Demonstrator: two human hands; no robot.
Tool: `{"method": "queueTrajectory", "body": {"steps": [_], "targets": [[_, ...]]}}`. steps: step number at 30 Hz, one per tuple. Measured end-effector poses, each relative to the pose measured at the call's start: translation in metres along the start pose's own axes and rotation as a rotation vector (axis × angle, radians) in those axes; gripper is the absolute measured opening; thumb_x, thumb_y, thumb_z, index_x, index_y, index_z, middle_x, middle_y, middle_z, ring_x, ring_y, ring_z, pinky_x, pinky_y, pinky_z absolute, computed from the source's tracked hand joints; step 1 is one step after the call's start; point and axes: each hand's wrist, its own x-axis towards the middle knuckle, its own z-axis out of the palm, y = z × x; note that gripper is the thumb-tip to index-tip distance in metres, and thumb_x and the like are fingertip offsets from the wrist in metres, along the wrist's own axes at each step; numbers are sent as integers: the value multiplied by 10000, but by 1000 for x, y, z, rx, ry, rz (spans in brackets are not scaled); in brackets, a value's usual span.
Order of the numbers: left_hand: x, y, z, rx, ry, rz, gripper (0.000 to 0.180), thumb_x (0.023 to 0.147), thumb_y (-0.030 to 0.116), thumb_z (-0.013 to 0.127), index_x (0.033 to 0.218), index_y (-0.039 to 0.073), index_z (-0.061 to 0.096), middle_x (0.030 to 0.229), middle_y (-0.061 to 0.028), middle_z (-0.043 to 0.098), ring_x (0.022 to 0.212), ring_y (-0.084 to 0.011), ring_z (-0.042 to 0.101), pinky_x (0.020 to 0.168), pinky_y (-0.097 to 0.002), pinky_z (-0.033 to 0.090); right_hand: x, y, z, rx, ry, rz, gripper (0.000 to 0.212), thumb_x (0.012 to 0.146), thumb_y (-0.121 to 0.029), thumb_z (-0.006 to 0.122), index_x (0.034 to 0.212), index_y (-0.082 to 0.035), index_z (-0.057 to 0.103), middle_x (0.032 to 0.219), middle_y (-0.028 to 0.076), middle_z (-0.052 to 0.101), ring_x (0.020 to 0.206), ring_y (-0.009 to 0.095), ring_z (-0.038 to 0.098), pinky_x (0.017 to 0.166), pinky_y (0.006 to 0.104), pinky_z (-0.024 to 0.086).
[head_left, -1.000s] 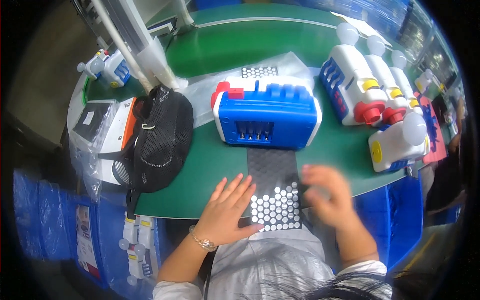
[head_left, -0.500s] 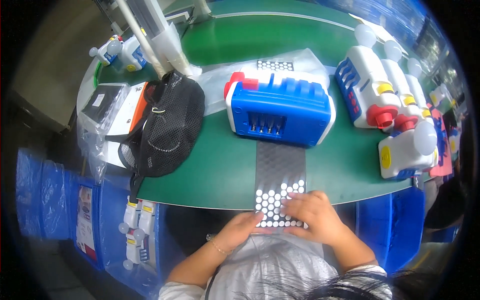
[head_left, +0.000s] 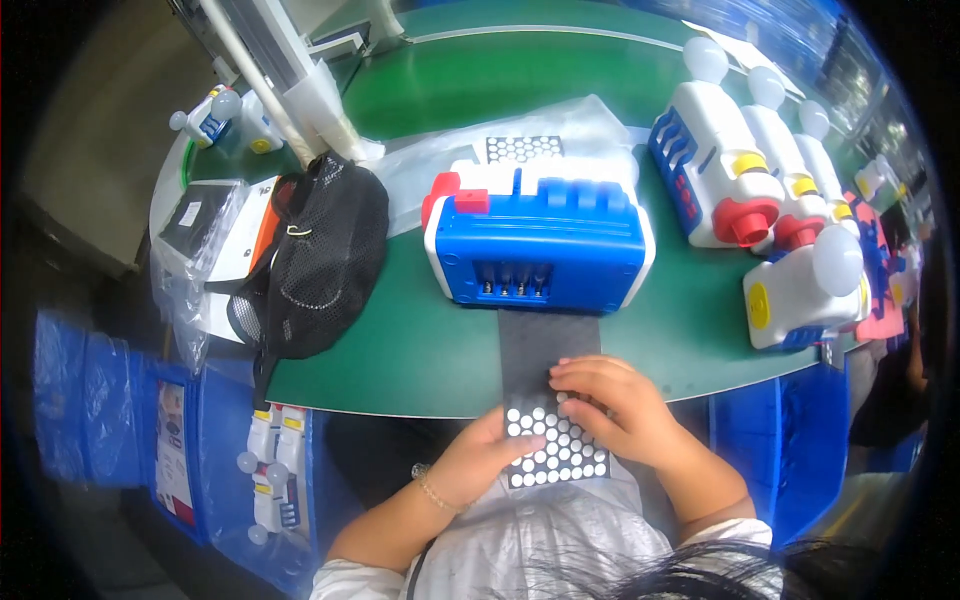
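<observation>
Dotted black sheet point(head_left: 528, 385), apparently partly used: far stretch bare, white dots point(head_left: 566, 474) remaining nearer.
Left hand point(head_left: 478, 455) holds its edge; right hand point(head_left: 620, 408) curls over it, grip unclear.

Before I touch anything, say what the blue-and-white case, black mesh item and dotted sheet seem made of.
Blue-and-white case: probably plastic, semi-gloss, with moulded ridges. Black mesh item: likely fabric, matte, visibly netted. Dotted sheet: perhaps foam or film; flat, dark, matte backing.
</observation>
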Motion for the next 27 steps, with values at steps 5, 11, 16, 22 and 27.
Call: {"method": "queueTrajectory", "body": {"steps": [5,11,16,22,27], "targets": [[6,-3,1,-151,-1,-26,200,884,67,510,1067,-10,534,1003,-41,596,898,-96,566,795,-250,462,-7,7,12,-25,62,19,199,729,-96,677,916,-48,629,989,82,633,1003,261,582,854,356,449],[10,-2,8,-81,53,58,198,893,79,500,1063,-14,540,998,-36,598,869,-87,562,784,-239,453,-12,8,15,-37,191,19,208,675,-74,721,862,-40,636,928,83,646,964,252,606,806,346,485],[12,1,8,-40,45,96,207,889,72,501,1074,-13,538,1002,-42,601,871,-91,563,782,-239,452,-16,13,26,-189,335,-132,194,655,-58,736,817,-37,631,893,94,651,933,246,624,826,362,500],[18,3,6,-14,53,97,188,896,79,487,1054,-6,543,963,-25,600,854,-73,553,748,-224,451,-17,17,29,-200,378,-150,167,660,-45,723,799,-54,630,942,91,642,952,251,616,861,402,485],[11,14,5,-165,57,34,184,907,88,468,1053,5,543,942,2,595,842,-55,543,736,-203,444,-18,9,19,-65,311,-231,165,659,-79,702,807,-80,631,957,55,631,1011,282,576,953,448,384]]}}
